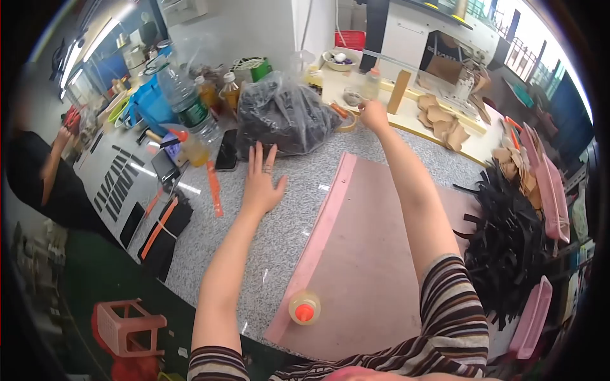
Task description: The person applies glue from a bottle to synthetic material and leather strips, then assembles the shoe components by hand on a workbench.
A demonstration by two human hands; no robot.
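Note:
My left hand (262,183) lies flat on the speckled tabletop (254,254), fingers spread, fingertips at the lower edge of a clear plastic bag (283,117) with dark contents. A black phone (227,150) lies just left of it. My right hand (373,116) reaches to the far side with its fingers curled closed; what they hold, if anything, is hidden. Close to it are a roll of tape (346,122), a small round dish (352,96) and a clear bottle (371,84). A glue bottle with a red cap (305,309) stands on the pinkish mat (368,254) near my body.
A heap of black strips (508,241) lies at the right, beside pink trays (548,184). Brown cut pieces (441,124) lie near a machine (467,79). Bottles (190,108) crowd the back left. Another person (47,178) stands at left, near a pink stool (130,327).

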